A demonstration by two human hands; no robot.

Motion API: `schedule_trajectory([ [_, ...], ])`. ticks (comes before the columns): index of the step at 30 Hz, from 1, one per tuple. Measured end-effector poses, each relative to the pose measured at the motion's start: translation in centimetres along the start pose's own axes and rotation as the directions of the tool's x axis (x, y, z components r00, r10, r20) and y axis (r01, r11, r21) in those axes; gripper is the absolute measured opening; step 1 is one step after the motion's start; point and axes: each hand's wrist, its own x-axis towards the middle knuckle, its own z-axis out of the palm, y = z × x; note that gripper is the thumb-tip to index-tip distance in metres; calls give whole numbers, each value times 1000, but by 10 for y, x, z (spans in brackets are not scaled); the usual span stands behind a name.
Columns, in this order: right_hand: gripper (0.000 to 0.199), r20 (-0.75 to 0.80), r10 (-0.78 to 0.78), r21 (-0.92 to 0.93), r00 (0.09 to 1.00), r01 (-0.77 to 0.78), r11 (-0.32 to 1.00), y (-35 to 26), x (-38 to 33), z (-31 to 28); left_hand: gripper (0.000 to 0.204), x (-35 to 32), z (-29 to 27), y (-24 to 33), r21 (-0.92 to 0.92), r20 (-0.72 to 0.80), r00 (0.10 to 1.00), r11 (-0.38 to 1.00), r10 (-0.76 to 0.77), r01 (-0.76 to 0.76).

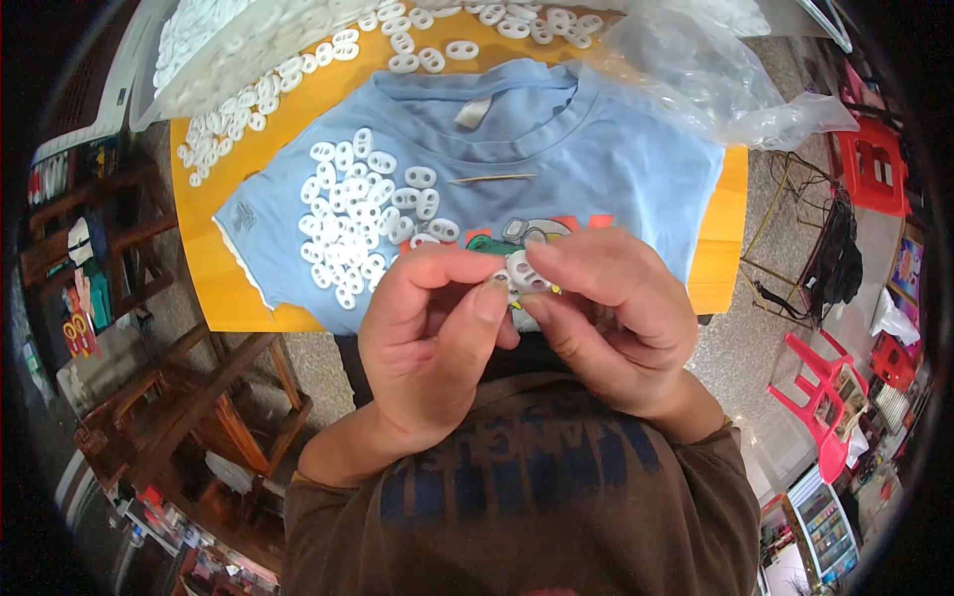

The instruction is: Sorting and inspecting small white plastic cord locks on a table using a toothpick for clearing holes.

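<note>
My left hand (422, 333) and my right hand (616, 313) meet above the lower part of a light blue T-shirt (636, 149). Pinched between my right thumb and index finger is a white oval plastic piece with two holes (527, 270). The fingertips of my left hand close on what looks like a second such piece (502, 278), mostly covered by the thumb. The two pieces touch or overlap; whether they are joined I cannot tell. Left of my hands, a heap of similar white two-holed pieces (348, 214) lies on the shirt. A thin wooden toothpick (492, 179) rests across its chest.
The shirt is spread on a yellow wooden table (248, 303). More white pieces spill from a large translucent bag (238, 70) at the far left edge. A crumpled clear plastic bag (696, 79) sits at the far right. Red plastic stools (820, 397) stand on the floor to the right.
</note>
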Motion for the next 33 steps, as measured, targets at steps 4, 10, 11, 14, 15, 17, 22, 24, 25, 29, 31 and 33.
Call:
schedule_trajectory([
  [4, 29, 26, 93, 41, 995, -94, 995, -3, 0, 1, 16, -1, -2, 2, -19, 10, 999, 999, -46, 46],
  [10, 26, 112, 173, 292, 979, -199, 935, -1, -1, -5, 22, -1, -4, 0, -79, 105, 994, 996, -24, 32],
  [11, 27, 116, 168, 333, 979, -198, 922, -1, -1, -5, 22, -1, -4, 0, -78, 110, 994, 996, -24, 33],
  [14, 27, 116, 148, 362, 982, -181, 915, 1, 0, -6, 26, -1, -6, 2, -45, 143, 989, 998, -25, 31],
  [15, 27, 116, 134, 350, 984, -167, 922, 1, 1, -6, 29, 0, -5, 4, -55, 144, 987, 995, -71, 80],
  [17, 27, 129, 93, 288, 987, -127, 949, 3, 3, -9, 31, 0, -6, 4, -61, 142, 983, 990, -117, 127],
  [22, 27, 127, 27, 201, 992, -52, 978, 2, 5, -10, 33, -1, -9, 1, -52, 230, 969, 993, -91, 106],
  [24, 25, 154, 25, 191, 988, -55, 980, 2, 5, -12, 33, -2, -8, 2, -84, 229, 968, 989, -102, 124],
  [25, 25, 154, 25, 192, 988, -55, 980, 3, 5, -12, 32, -2, -8, 2, -114, 225, 968, 984, -112, 140],
  [29, 23, 191, 68, 268, 979, -119, 956, 6, 3, -14, 31, 1, -8, 6, -137, 255, 957, 975, -136, 175],
  [31, 22, 194, 77, 297, 978, -133, 945, 6, 2, -14, 29, 0, -10, 6, -116, 265, 952, 975, -155, 191],
  [33, 23, 226, 56, 272, 973, -118, 955, 7, 4, -16, 29, 1, -9, 6, -121, 264, 952, 974, -157, 194],
])
